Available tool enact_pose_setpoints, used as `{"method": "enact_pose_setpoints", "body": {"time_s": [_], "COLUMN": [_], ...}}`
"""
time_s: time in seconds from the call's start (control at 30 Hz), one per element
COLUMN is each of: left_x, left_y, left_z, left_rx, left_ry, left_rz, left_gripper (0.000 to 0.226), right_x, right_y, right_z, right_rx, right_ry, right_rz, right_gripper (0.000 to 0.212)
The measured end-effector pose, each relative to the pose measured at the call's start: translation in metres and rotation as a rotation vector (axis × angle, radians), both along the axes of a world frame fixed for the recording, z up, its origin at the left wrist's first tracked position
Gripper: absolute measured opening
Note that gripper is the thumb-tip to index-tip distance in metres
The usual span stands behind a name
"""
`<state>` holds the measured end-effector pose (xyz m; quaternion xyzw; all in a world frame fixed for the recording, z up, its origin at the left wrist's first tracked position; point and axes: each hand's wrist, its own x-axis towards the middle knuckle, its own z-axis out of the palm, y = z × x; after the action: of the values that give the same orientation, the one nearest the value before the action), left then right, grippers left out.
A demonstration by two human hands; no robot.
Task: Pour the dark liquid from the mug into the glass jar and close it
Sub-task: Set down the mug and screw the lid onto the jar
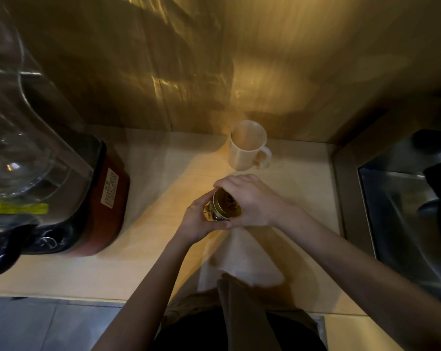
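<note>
A white mug (248, 145) stands upright at the back of the counter, handle to the right; its inside looks pale and I cannot make out any liquid. In front of it my left hand (198, 220) wraps around a small glass jar (209, 210), mostly hidden by my fingers. A gold metal lid (225, 205) sits on the jar's mouth, and my right hand (250, 198) grips that lid from above and from the right. Both hands hold the jar just above the counter.
A blender with a clear jug (24, 138) on a red-brown base (105, 206) fills the left side. A steel sink (404, 211) lies to the right. The light wooden counter (143, 249) ends at a wall (214, 59) behind the mug.
</note>
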<state>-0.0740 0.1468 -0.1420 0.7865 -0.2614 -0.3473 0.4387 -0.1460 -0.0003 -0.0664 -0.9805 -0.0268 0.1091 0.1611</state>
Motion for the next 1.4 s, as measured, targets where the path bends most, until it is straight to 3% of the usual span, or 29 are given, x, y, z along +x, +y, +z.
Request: {"method": "enact_pose_setpoints", "body": {"time_s": [0.2, 0.63, 0.9, 1.4], "left_x": [0.0, 0.002, 0.004, 0.004], "left_y": [0.0, 0.001, 0.0, 0.001], "left_z": [-0.002, -0.007, -0.011, -0.012], "left_rx": [0.02, 0.068, 0.108, 0.089], "left_ry": [0.0, -0.022, -0.022, -0.005], "left_rz": [0.007, -0.021, -0.031, -0.017], "left_gripper": [0.089, 0.096, 0.099, 0.101], "right_x": [0.011, 0.02, 0.017, 0.001], "right_y": [0.008, 0.026, 0.027, 0.026], "right_z": [0.005, 0.009, 0.005, 0.011], "right_rx": [-0.233, -0.377, -0.304, -0.265], "right_ry": [0.049, 0.059, 0.025, 0.029], "right_rz": [0.041, -0.081, -0.303, -0.465], "right_gripper": [0.07, 0.057, 0.065, 0.069]}}
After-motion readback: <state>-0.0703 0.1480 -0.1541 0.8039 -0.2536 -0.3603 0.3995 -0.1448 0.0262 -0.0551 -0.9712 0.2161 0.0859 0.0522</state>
